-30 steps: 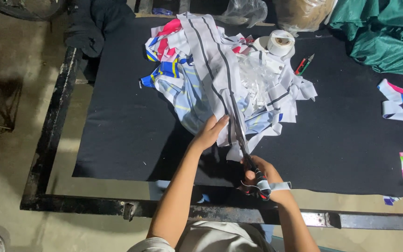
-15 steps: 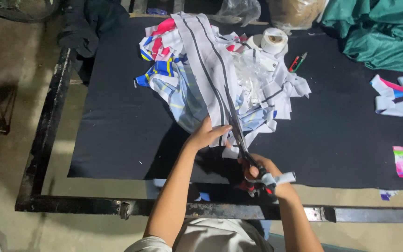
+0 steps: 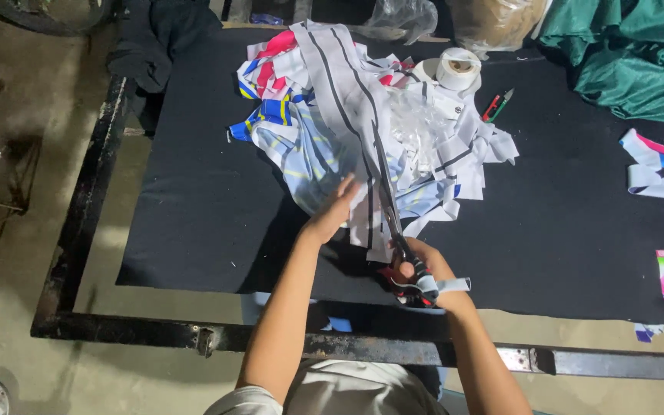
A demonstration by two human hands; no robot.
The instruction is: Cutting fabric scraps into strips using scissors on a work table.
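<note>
Right hand [image 3: 424, 273] is clenched on scissors [image 3: 397, 238], blades running up into the white striped strip [image 3: 351, 115]. Left hand [image 3: 336, 211] lies flat and released on that strip, apparently to steady it for the cut. The strip tops a scrap heap [image 3: 309, 154] mid-mat [image 3: 194, 215]; bare mat lies left and right, table edge [image 3: 155, 334] near.

left hand [image 3: 337, 209] flat, fingers spread | right hand [image 3: 423, 267] apparently clenched

Dusty concrete floor [image 3: 17, 192] around a black-topped, rusty-framed table [image 3: 194, 230]
</note>
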